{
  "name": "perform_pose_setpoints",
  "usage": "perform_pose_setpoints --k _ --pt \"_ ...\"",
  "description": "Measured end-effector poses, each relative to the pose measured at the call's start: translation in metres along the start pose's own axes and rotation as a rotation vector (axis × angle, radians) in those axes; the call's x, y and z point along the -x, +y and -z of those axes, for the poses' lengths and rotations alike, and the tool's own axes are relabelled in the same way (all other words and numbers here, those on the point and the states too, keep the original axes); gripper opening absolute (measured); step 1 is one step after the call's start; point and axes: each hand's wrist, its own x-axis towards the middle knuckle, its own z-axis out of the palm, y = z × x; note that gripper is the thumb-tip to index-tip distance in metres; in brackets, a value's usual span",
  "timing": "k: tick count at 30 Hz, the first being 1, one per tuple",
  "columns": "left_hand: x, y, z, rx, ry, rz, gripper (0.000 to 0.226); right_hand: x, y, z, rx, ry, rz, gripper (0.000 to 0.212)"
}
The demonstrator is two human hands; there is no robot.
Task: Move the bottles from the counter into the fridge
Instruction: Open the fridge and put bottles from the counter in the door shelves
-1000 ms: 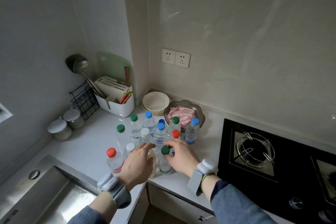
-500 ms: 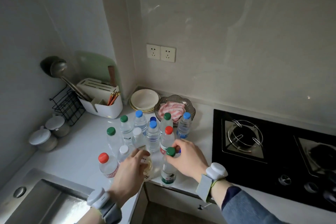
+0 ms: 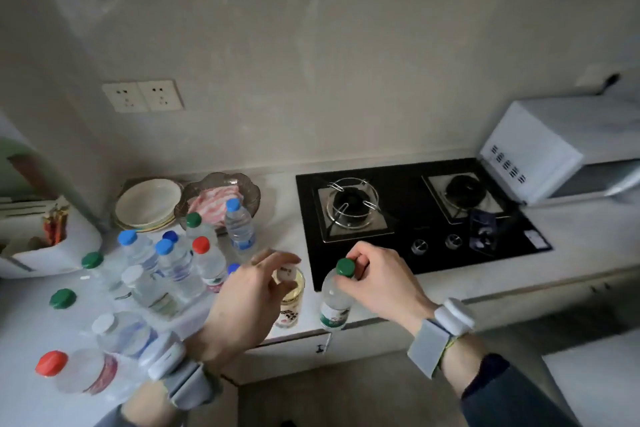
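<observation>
Over pale counter (image 3: 294,215), both hands pinch caps: left (image 3: 242,302) yellowish bottle (image 3: 291,302), right (image 3: 381,281) green-capped bottle (image 3: 334,302).

Bottle labels (image 3: 333,314) blurred; no text readable.

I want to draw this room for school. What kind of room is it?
Most likely a home kitchen. A black gas stove with two burners is set into the counter, a stack of plates sits in the corner, and a white microwave stands at the right.
</observation>
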Motion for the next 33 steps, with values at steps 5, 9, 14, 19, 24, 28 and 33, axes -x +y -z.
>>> perform_pose_setpoints --k 5,9,14,19,24,28,33 --pt "-0.051 0.078 -0.039 -0.016 -0.04 -0.197 0.034 0.034 0.057 0.066 0.0 0.129 -0.115 0.025" --pt "-0.084 0.156 -0.076 -0.007 -0.095 -0.37 0.033 0.07 0.103 0.128 0.023 0.289 -0.211 0.025" --pt "-0.106 0.24 -0.117 0.01 -0.155 -0.553 0.034 0.117 0.153 0.194 0.021 0.411 -0.308 0.026" --pt "-0.121 0.316 -0.152 0.049 -0.181 -0.718 0.032 0.158 0.19 0.254 0.102 0.528 -0.382 0.021" --pt "-0.137 0.407 -0.197 0.116 -0.257 -0.882 0.03 0.219 0.217 0.315 0.175 0.716 -0.53 0.02" --pt "-0.152 0.476 -0.234 0.203 -0.324 -1.021 0.027 0.262 0.229 0.358 0.212 0.841 -0.635 0.021" --pt "-0.163 0.546 -0.266 0.293 -0.407 -1.12 0.027 0.289 0.244 0.397 0.253 1.03 -0.7 0.016"
